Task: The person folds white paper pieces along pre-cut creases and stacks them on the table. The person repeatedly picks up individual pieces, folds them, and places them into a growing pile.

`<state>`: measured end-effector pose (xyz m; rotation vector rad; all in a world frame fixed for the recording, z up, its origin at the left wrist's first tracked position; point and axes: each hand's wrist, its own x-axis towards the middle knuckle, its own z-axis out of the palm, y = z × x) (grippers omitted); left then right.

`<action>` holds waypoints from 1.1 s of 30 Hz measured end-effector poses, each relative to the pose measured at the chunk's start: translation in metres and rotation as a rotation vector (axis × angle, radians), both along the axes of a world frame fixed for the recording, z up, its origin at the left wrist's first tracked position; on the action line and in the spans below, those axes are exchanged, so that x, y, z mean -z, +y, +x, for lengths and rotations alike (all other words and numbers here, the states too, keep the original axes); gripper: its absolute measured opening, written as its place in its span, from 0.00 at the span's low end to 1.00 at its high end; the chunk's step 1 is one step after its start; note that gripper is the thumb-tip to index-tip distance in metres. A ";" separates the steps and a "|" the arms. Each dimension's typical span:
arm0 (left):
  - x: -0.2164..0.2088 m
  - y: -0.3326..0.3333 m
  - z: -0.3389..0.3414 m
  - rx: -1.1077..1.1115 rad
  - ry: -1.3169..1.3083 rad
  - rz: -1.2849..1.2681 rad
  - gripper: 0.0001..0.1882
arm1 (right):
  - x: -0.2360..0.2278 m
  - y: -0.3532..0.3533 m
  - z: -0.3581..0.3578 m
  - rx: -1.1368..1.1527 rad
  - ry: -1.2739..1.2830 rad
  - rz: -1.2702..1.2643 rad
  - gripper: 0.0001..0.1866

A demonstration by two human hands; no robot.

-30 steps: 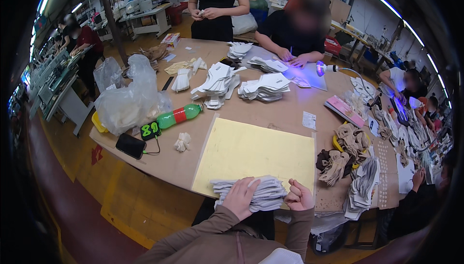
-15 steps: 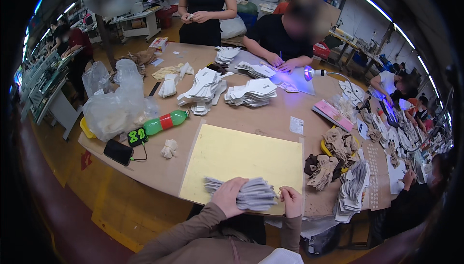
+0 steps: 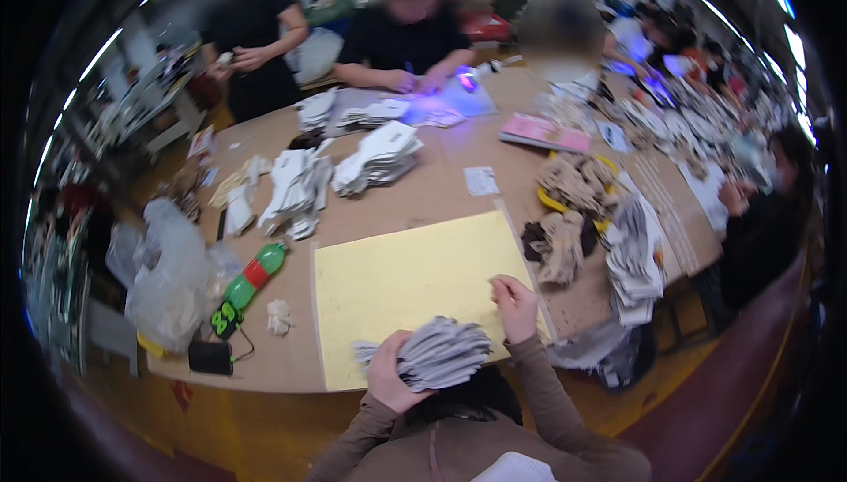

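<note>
Probably against slipping, layered grey fabric (image 3: 448,354) is clasped by the left hand (image 3: 393,378), right hand (image 3: 515,307) curled, contents unclear.

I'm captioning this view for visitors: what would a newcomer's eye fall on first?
Probably the pale yellow sheet on the near side of the brown table, with the left hand gripping a thick grey bundle above its near part. A violet lamp glows on the far side, and a green bottle lies toward the left.
</note>
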<state>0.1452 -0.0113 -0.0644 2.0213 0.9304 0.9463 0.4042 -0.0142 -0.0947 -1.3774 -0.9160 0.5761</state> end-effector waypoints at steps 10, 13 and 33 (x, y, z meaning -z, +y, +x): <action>0.015 0.017 -0.052 0.292 -1.118 -1.088 0.47 | -0.050 0.016 -0.038 0.046 0.024 0.160 0.07; 0.031 0.013 -0.057 0.240 -1.229 -1.193 0.47 | -0.060 0.005 -0.026 0.024 -0.074 0.262 0.05; 0.043 0.003 -0.025 -0.047 -1.274 -1.168 0.42 | -0.078 -0.039 -0.044 -0.473 -0.199 -0.051 0.04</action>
